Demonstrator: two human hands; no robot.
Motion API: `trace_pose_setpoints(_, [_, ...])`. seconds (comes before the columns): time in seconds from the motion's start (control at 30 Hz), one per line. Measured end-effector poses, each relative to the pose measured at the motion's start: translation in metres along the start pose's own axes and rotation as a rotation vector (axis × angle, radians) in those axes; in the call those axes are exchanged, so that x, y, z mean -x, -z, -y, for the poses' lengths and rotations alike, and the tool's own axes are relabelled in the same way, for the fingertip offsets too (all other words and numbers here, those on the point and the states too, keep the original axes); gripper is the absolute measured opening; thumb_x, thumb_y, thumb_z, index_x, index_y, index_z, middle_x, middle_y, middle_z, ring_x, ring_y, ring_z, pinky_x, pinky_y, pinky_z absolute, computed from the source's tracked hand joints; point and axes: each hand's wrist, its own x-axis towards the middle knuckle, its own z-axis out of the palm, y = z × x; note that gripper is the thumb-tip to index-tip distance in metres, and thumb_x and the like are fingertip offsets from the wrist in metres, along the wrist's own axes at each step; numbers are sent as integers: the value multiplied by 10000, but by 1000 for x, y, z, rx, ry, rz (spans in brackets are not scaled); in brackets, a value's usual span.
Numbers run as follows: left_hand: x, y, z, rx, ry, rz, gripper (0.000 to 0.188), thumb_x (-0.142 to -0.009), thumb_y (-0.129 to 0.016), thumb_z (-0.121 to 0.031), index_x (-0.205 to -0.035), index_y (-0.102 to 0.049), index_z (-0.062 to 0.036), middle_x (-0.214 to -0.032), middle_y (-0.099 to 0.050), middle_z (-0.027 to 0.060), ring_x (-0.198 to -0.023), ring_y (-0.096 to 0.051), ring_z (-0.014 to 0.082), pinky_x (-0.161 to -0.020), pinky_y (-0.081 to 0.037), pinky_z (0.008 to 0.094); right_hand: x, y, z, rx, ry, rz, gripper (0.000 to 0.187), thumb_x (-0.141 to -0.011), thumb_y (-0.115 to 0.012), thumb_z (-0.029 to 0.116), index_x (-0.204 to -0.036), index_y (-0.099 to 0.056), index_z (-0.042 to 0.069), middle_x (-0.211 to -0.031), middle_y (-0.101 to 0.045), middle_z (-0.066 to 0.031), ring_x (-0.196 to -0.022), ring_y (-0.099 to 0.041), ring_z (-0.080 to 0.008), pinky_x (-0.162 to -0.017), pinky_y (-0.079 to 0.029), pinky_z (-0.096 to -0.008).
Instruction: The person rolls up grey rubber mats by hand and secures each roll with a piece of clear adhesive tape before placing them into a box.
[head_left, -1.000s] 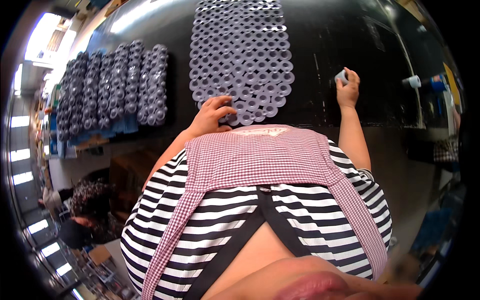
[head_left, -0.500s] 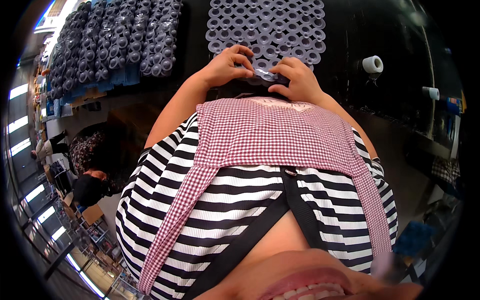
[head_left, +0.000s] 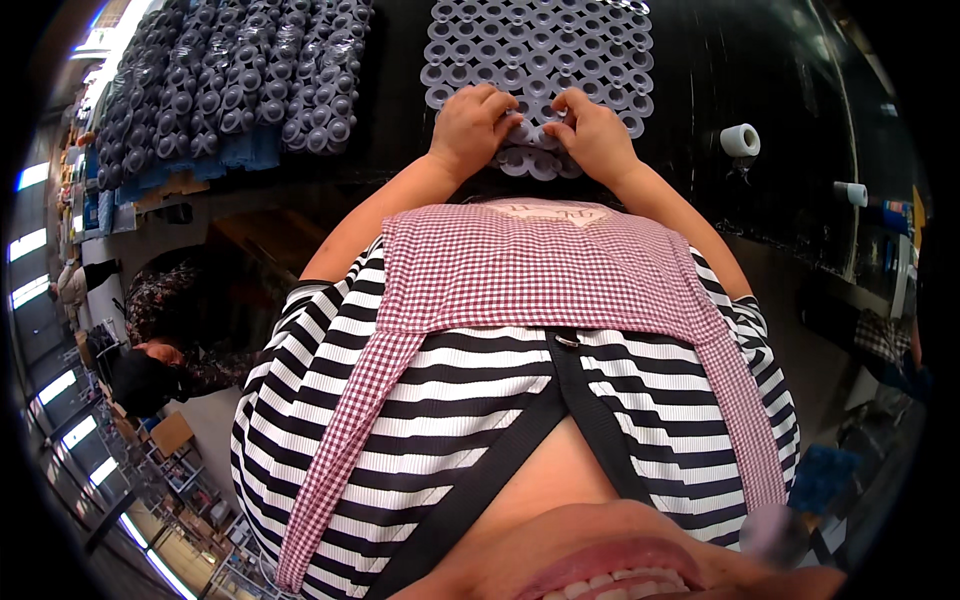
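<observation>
Right hand (head_left: 598, 145) has been moved from white roll (head_left: 732, 142) to grey mat (head_left: 537, 60), gripped at its near end with left hand (head_left: 470, 130) too and pointed lengthwise away across the bench (head_left: 690, 80), right of bundled mats (head_left: 235, 85).

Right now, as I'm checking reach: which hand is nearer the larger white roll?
Right. The right hand is at the near end of the grey mat, left of the larger white roll; the left hand is also there, farther left.
</observation>
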Motion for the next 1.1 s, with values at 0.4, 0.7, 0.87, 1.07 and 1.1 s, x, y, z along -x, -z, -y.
trace_pose_setpoints(0.4, [11, 19, 21, -162, -316, 171, 304, -837, -781, -251, -1126, -737, -168, -1152, -645, -15, -1187, -568, 234, -1045, -411, 401, -7, -5, -7, 142, 240, -137, 178, -883, -716, 237, -1004, -672, 115, -931, -702, -130, -920, -665, -369, -807, -522, -468])
trace_pose_setpoints(0.7, [-1, 12, 22, -88, -90, 259, 188, -896, -713, -164, -1074, -724, -106, -1021, -677, 67, -1035, -639, 310, -919, -486, 432, 13, 21, 2, 289, 528, -74, 246, -822, -787, 198, -1019, -727, 63, -994, -676, -77, -979, -617, -278, -864, -519, -382])
trace_pose_setpoints(0.87, [-28, 21, 18, 46, 181, 379, 170, -947, -684, -264, -1006, -705, -107, -1023, -685, 83, -990, -643, 338, -865, -504, 454, -18, 23, -4, 272, 286, 1, 162, -927, -684, 177, -1028, -730, 59, -988, -661, -105, -971, -658, -315, -854, -535, -417])
trace_pose_setpoints(1.07, [-49, 20, 30, -293, -155, 193, 230, -911, -716, -361, -970, -725, -138, -1088, -643, 41, -1042, -598, 269, -920, -448, 427, -40, 19, -10, 148, 137, 46, 228, -975, -632, 184, -1182, -641, 89, -1047, -718, -170, -1011, -684, -377, -853, -532, -472])
trace_pose_setpoints(1.1, [-50, 20, 31, -287, -124, 266, 238, -906, -721, -368, -971, -732, -140, -1095, -640, 46, -1042, -597, 270, -924, -448, 425, -41, 19, -9, 166, 116, 55, 232, -976, -633, 187, -1187, -626, 92, -1052, -723, -178, -1018, -685, -383, -851, -531, -476])
